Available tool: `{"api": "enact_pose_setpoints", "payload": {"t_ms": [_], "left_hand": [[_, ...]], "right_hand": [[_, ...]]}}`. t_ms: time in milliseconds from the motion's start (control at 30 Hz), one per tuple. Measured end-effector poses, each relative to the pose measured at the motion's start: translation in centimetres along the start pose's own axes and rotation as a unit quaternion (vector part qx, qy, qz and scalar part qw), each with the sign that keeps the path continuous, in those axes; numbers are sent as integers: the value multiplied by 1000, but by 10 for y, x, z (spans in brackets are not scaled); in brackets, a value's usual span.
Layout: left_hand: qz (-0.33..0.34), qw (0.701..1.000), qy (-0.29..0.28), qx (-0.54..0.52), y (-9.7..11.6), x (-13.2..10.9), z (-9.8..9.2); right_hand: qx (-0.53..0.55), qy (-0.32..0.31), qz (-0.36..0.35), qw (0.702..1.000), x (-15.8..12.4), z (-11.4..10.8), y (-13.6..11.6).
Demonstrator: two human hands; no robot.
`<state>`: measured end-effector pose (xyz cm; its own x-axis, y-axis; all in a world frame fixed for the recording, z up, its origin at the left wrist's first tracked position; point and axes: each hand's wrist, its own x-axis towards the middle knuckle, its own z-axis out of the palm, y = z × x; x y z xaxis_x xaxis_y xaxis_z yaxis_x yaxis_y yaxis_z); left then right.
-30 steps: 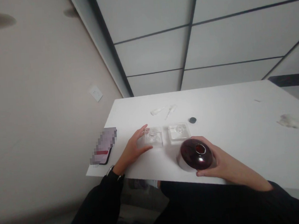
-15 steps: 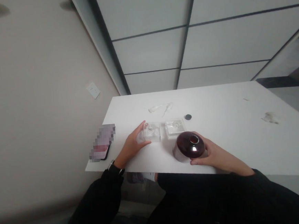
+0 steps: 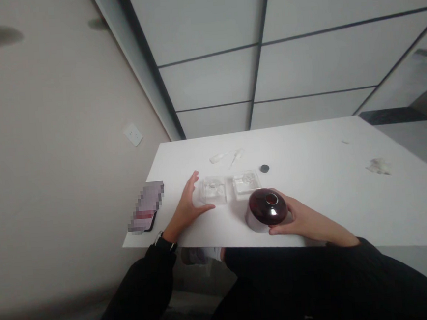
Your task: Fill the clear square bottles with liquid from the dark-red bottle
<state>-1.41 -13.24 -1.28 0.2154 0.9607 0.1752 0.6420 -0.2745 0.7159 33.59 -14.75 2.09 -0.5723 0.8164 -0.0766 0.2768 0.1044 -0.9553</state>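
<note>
My left hand [image 3: 188, 204] is open, thumb and fingers spread beside a clear square plastic box [image 3: 214, 191] on the white table. To the right of that box stands a second clear box [image 3: 245, 184]; what lies inside either is hard to make out. My right hand [image 3: 290, 215] is wrapped around the side of a clear jar with a glossy dark red-brown lid [image 3: 265, 210], which has a round opening on top. The jar stands near the table's front edge, partly in front of the second box.
Behind the boxes lie two pale, thin utensils [image 3: 218, 157] and a small dark disc [image 3: 264, 168]. A phone [image 3: 148, 207] rests at the table's left edge. Crumpled clear wrapping [image 3: 378, 166] lies at the right. A wall with a socket [image 3: 133, 135] borders the left side.
My left hand has let go of the left clear box and its fingers have spread away from it. My right hand keeps its hold on the jar. The view has shifted slightly.
</note>
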Motion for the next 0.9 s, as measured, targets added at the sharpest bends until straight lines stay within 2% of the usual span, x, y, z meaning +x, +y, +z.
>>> {"api": "enact_pose_setpoints", "payload": {"t_ms": [100,167,267,367,467,600,733,900], "left_hand": [[31,997,56,44,18,0,-8],[71,992,61,82,38,8,-12],[135,980,13,144,72,29,-10],[180,958,-42,219,95,52,5],[183,938,-86,281,103,65,23],[180,924,-90,325,105,68,37],[202,920,-76,326,110,65,35],[222,928,-51,294,120,55,24]], "right_hand": [[2,-18,-5,1000,-2,-7,-1],[3,-21,-11,1000,-4,-11,1],[1,-9,-19,1000,-6,-15,6],[6,-11,-17,1000,-8,-18,9],[5,-4,-23,1000,-10,-20,7],[8,1,-26,1000,-13,-23,7],[14,-5,-24,1000,-14,-27,8],[38,-27,-15,999,-16,-31,1]]}}
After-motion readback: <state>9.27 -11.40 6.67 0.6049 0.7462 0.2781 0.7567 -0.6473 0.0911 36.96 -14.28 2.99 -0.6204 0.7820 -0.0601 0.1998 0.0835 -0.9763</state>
